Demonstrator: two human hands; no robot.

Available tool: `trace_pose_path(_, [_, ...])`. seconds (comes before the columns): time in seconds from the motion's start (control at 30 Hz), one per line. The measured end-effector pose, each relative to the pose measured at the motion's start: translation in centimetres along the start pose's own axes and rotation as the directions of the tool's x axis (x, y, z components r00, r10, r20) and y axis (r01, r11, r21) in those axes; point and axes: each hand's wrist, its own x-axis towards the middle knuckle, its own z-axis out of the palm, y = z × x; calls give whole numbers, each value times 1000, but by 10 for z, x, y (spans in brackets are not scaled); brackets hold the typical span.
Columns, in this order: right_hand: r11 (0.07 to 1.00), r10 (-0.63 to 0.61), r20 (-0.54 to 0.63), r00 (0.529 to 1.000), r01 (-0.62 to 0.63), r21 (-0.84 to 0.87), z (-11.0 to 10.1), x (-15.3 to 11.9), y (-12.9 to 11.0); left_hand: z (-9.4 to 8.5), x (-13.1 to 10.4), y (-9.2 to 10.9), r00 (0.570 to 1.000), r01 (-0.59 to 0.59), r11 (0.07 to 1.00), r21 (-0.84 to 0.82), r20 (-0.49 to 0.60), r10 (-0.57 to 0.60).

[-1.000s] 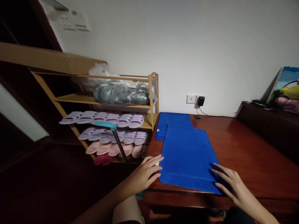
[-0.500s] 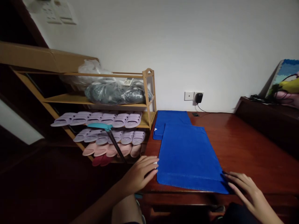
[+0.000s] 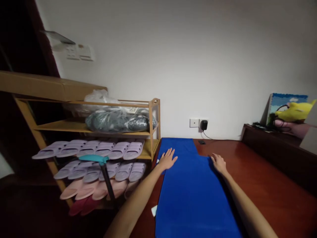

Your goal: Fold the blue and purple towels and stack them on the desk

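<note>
A blue cloth [image 3: 193, 195] lies flat on the reddish-brown wooden table [image 3: 267, 185], its far end overlapping a second blue cloth [image 3: 177, 144] by the wall. My left hand [image 3: 167, 160] rests with spread fingers where the two cloths meet, on the left side. At the front cloth's far right corner, my right hand [image 3: 219, 163] reaches out with its fingers extended, touching or just over the edge. A small white tag [image 3: 154, 210] sticks out from the front cloth's left edge.
Left of the table stands a wooden rack [image 3: 152, 132] with lilac slippers [image 3: 119, 150], pink slippers [image 3: 99, 190] and a plastic-wrapped bundle [image 3: 119, 120]. A teal-topped handle [image 3: 94, 158] rises before it. A black plug [image 3: 204, 125] sits in the wall; a yellow plush toy [image 3: 294, 110] is at right.
Both hands have moved from the front cloth's near edges forward to its far end. The view has tilted up, so the rack and wall outlet appear lower.
</note>
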Motion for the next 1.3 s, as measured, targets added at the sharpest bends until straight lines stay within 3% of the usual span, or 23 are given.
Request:
trace_pose_path(0.1, [990, -86, 79, 993, 94, -109, 24, 6, 1, 17, 5, -8, 998, 17, 999, 32, 63, -19])
trace_pose_path(0.23, [964, -119, 193, 974, 160, -214, 35, 8, 10, 21, 4, -14, 994, 11, 998, 63, 111, -18])
trace_pose_path(0.47, [923, -89, 242, 966, 171, -344, 26, -3, 21, 17, -14, -5, 989, -5, 998, 70, 150, -6])
trace_pose_path(0.8, [903, -100, 256, 962, 196, -381, 12, -49, 30, 14, -60, 14, 988, -39, 997, 67, 152, 29])
trace_pose_path(0.87, [920, -97, 262, 960, 188, -345, 10, -59, 31, 13, -72, 18, 992, -44, 995, 90, 121, 33])
trace_pose_path(0.93, [947, -97, 274, 957, 174, -272, 7, -66, 33, 9, -79, 22, 996, -84, 986, 145, 20, 82])
trace_pose_path(1.0, [975, -67, 228, 971, 112, -193, 3, -68, 36, 4, -79, 24, 979, -152, 968, 198, -101, 175])
trace_pose_path(1.1, [986, 12, 37, 999, -5, -165, -4, -64, 44, -4, -70, 22, 952, -198, 956, 216, -188, 240])
trace_pose_path(1.17, [983, -1, -28, 1000, -4, -181, -7, -61, 48, -7, -62, 18, 952, -186, 959, 215, -200, 230])
trace_pose_path(1.3, [984, -96, 7, 995, 96, -149, -9, -57, 52, -4, -58, 7, 945, -257, 945, 201, -151, 289])
